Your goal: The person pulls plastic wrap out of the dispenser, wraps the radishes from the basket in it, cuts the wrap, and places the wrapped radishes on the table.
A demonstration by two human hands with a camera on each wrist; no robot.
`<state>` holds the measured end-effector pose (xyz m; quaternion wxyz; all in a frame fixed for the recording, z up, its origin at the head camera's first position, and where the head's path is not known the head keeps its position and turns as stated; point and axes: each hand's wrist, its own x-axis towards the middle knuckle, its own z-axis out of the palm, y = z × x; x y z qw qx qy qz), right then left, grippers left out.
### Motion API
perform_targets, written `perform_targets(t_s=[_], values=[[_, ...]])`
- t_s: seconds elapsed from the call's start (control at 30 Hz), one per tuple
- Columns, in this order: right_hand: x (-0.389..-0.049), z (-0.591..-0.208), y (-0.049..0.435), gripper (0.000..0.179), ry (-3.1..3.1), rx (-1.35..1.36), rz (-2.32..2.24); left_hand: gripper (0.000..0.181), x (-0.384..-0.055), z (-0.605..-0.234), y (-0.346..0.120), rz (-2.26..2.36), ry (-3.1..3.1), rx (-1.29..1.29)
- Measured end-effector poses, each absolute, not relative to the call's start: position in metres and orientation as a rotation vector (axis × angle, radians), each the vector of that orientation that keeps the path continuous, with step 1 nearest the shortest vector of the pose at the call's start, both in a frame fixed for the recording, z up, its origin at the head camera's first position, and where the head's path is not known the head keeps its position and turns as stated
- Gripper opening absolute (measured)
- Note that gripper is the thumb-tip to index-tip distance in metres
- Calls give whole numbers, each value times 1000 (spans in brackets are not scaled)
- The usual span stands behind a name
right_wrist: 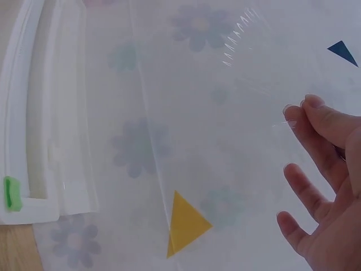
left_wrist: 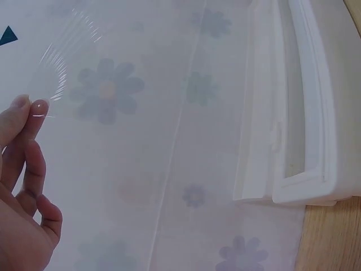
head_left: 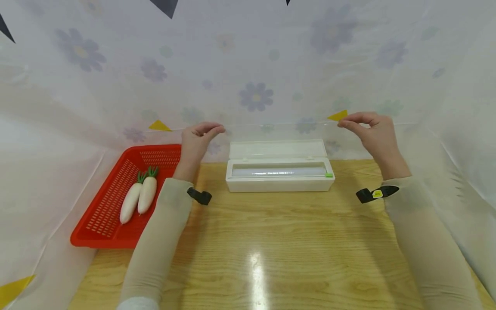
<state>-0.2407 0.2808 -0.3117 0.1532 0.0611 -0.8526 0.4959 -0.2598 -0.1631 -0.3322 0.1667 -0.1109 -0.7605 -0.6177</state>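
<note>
Thumb and forefinger of my left hand (head_left: 196, 145) pinch one edge of a sheet of clear cling film (left_wrist: 58, 79). My right hand (head_left: 375, 137) pinches the film at the other side, its remaining fingers spread loosely in the right wrist view. Between the hands the film is nearly invisible, showing mostly as thin glints and ripples. Below and between them, a white cling film dispenser (head_left: 280, 185) stands on the table with its lid (head_left: 277, 149) raised. Inside lies a pale roll (head_left: 279, 172), and a green slider (head_left: 329, 175) sits at the right end.
To the left, a red plastic basket (head_left: 91, 239) holds two white radishes (head_left: 131, 203) with green tops. The wooden table (head_left: 294, 241) stretches in front of the dispenser. Behind it hangs a flower-print sheet (head_left: 255, 56) with yellow and dark triangles, continuing along both sides.
</note>
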Motion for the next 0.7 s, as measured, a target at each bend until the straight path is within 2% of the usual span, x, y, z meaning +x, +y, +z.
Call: perform_targets(t_s=[0.33,0.7], values=[[-235,-297,280,27,-2378,244,1384,17,-255,-319,-166,-1756,-2096,-443],[-233,-282,277,20,-2280,301,1385,19,-253,-306,-168,-1726,-2055,-477]])
